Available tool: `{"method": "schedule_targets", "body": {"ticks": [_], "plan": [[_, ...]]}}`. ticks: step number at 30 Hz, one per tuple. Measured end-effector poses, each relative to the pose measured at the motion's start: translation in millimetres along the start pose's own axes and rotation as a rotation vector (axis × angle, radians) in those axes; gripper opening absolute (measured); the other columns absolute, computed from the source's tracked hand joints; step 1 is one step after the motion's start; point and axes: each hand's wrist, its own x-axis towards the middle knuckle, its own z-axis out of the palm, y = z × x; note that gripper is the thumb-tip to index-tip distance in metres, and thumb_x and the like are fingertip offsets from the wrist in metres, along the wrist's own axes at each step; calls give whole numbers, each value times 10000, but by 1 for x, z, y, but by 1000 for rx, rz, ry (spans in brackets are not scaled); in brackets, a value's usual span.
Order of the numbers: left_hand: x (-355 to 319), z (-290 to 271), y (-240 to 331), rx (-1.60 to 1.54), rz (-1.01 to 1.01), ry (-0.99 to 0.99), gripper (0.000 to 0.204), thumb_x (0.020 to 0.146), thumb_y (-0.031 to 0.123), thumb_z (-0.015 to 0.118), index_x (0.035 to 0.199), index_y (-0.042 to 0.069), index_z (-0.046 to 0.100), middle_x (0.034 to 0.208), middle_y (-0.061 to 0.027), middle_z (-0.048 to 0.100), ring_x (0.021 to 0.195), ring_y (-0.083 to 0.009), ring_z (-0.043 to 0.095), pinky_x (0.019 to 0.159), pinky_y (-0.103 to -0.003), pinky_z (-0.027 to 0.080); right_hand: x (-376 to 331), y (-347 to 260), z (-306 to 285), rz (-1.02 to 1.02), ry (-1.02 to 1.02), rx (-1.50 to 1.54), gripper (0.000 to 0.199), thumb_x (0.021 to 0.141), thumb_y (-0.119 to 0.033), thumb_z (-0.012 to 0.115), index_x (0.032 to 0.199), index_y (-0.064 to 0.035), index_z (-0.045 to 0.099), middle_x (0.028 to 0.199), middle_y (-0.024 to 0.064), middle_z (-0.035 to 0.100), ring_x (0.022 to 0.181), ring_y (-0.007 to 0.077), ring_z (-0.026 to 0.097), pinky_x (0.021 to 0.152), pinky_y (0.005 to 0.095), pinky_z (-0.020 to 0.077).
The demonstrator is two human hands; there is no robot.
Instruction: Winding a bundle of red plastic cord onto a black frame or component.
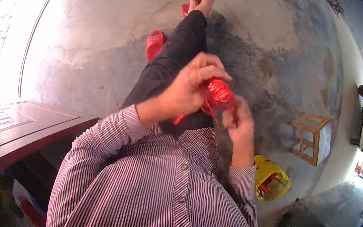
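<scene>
My left hand [192,82] is closed around a bundle of red cord [220,91], wound or woven into a ridged oval, held above my lap. Loose red strands [211,110] trail from it toward the right and downward. On the bundle's right side, my right hand [240,120] has its fingers pinched together at these strands; motion blurs the fingertips. Below my left hand, a bit of red material [178,119] shows against my dark trousers [164,73].
Red slippers [155,46] lie on the grey floor beside my outstretched legs. To the right stand a small wooden stool [316,139] and a yellow bag [269,169] with red pieces inside. A brown panelled door leaf or board [30,126] is at the left.
</scene>
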Motion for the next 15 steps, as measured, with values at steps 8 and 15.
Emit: {"method": "schedule_targets", "body": {"ticks": [8, 15], "plan": [[14, 2, -59, 924, -131, -440, 410, 674, 23, 631, 1083, 27, 597, 1093, -162, 556, 1040, -327, 533, 892, -390, 466, 75, 11, 15, -532, 222, -1221, 400, 702, -187, 749, 1033, 0, 625, 1076, 90, 583, 949, 250, 579, 823, 346, 474], [-7, 5, -49, 584, -56, -122, 364, 673, 75, 687, 1021, 17, 593, 990, -167, 587, 957, -350, 563, 839, -395, 482, 45, -10, 18, -711, 321, -1231, 378, 713, -178, 730, 1020, 8, 613, 1185, 112, 564, 1076, 275, 547, 920, 368, 439]]}}
